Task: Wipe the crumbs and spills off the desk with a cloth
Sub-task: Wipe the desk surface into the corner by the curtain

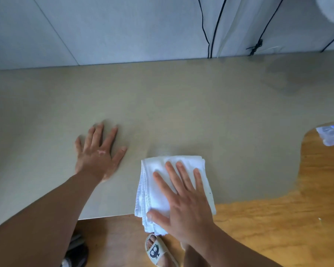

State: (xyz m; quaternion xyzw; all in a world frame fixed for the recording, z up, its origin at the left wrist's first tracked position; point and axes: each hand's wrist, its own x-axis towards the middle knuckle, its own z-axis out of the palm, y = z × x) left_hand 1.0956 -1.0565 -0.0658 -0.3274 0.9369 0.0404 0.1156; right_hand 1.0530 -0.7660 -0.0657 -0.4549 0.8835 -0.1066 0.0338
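A folded white cloth (158, 182) lies at the front edge of the grey-beige desk (181, 105), its near end hanging slightly past the edge. My right hand (183, 201) presses flat on the cloth with straight, spread fingers. My left hand (98, 151) rests flat on the bare desk top to the left of the cloth, fingers spread, holding nothing. No crumbs or spills can be made out on the surface.
The desk meets a grey wall panel (104, 29) at the back, where black cables (212, 31) hang down. On the right the desk edge curves inward over a wooden floor (287, 228). A plastic package (332, 135) lies at the right. My sandalled foot (158, 251) shows below.
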